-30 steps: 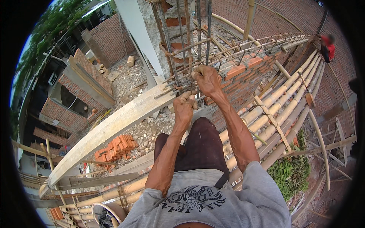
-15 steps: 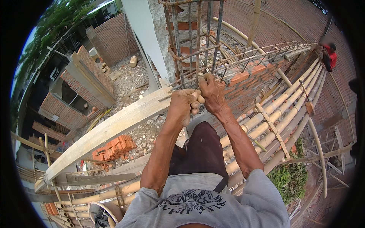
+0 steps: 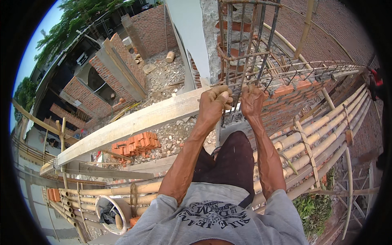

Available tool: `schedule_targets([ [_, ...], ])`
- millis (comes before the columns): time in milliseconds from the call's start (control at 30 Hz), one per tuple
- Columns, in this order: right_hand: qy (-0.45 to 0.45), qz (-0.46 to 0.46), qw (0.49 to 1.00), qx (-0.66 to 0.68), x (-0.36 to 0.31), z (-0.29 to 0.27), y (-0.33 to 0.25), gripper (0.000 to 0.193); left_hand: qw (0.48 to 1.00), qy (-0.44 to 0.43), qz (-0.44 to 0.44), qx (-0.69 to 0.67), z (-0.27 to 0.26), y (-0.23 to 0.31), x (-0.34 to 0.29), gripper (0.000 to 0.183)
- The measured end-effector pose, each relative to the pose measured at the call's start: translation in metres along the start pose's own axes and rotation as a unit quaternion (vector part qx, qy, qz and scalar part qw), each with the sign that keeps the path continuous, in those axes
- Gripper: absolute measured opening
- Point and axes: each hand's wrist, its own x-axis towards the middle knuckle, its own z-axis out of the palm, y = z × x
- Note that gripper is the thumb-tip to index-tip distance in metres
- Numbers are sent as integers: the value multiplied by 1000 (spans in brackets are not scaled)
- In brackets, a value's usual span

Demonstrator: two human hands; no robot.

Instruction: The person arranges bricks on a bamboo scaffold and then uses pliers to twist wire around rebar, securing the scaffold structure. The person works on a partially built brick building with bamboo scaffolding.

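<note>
Farthest left, below the left fingers, stands a pale bucket [image 3: 125,206]; then come stacked orange bricks [image 3: 136,145], and a long pale beam [image 3: 134,122] reaching toward those fingers. The left hand [image 3: 213,105] has its fingers curled together; whether they clamp anything I cannot tell. The rebar cage [image 3: 245,56] rises just beyond both hands' fingers. The right hand's [image 3: 252,101] fingers are bent beside its bars, their grip unclear. Right of them run a brick wall [image 3: 281,98] and bamboo poles [image 3: 322,130].
</note>
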Motion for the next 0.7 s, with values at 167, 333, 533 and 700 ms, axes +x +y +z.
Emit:
schedule_targets([
  [167,-133,207,945,214,-18,-39,27,40,953,-33,85,288,26,-25,10,56],
  [333,-35,222,946,-233,-117,-145,105,40,907,-67,80,408,30,-31,29,62],
  [533,-128,393,807,-423,-251,-235,145,44,935,-56,75,342,36,-23,41,49],
  [700,-183,396,770,-465,-284,-202,137,73,956,-53,91,275,33,-34,40,54],
])
